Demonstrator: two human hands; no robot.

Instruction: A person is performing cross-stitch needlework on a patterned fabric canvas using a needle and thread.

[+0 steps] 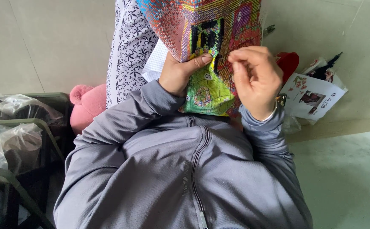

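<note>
- The left hand (178, 74) grips a colourful cross-stitch canvas (206, 46), thumb pressed flat on the face of the fabric and the other fingers hidden behind it.
- The canvas hangs folded over that hand: a green and yellow patch lies just below the thumb, a black and yellow block sits right above the thumb tip, and pink and red stitched areas spread above and to the side of the grip.
- The right hand (255, 78) is curled at the canvas edge, just beside the left thumb, fingertips pinched together against the fabric; whatever they pinch is too small to make out.
- Both wrists come out of grey jacket sleeves (261, 127), with the zipped jacket front below the hands.
- Behind the left-hand grip hangs a white cloth with a black flower print (127, 46), touching the canvas.
- Beyond the right hand, well outside the grip, a printed paper sheet (312, 97) lies on the floor next to a red object (289, 61).
- On the far side of the left arm sits a pink plush item (87, 106), and further out a green metal frame with clear plastic bags (11, 127).
</note>
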